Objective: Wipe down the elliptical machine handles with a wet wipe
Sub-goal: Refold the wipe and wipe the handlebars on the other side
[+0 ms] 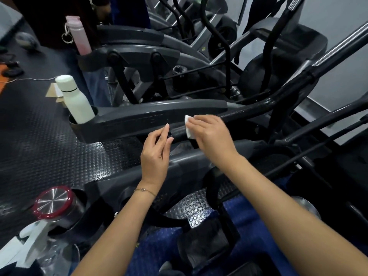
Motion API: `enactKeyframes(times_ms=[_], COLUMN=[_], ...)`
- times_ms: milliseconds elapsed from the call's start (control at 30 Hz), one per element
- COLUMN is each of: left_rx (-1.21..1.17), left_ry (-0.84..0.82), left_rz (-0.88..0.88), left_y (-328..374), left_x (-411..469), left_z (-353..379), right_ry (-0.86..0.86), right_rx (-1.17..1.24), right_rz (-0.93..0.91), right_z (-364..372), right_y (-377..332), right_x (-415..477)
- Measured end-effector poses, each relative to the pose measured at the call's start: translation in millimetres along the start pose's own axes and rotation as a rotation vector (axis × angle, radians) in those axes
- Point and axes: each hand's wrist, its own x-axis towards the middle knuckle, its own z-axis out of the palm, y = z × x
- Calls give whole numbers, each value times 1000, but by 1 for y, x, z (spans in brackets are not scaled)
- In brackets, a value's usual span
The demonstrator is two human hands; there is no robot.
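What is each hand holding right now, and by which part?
The right hand holds the white wet wipe against the elliptical handle, covering most of it. The left hand appears to pinch that handle's near end.

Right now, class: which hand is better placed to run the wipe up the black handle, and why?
Right hand: its fingers hold the wipe on the handle, which rises toward its side. The left hand has no wipe and only grips the handle's end.
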Motion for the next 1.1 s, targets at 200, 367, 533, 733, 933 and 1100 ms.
enactKeyframes(times_ms=[200, 367, 533, 733, 933, 1100], left_rx=[-19, -23, 6, 31, 6, 16], left_ry=[-27, -17, -27, -31, -5, -2], left_rz=[-18, -46, -23, -28, -37, -35], left_y=[0, 2, 1, 2, 2, 3], left_x=[-1, -2, 0, -1, -2, -2], left_z=[-1, 0, -1, -1, 2, 2], right_ry=[-19, -36, 44, -33, 76, -1], right_rx=[93, 77, 55, 50, -6, 40], right_rz=[-67, -106, -71, -86, 46, 4], right_z=[-1, 6, 0, 3, -2, -6], right_y=[2, -18, -3, -5, 5, 0], right_x=[-1, 3, 8, 0, 6, -2])
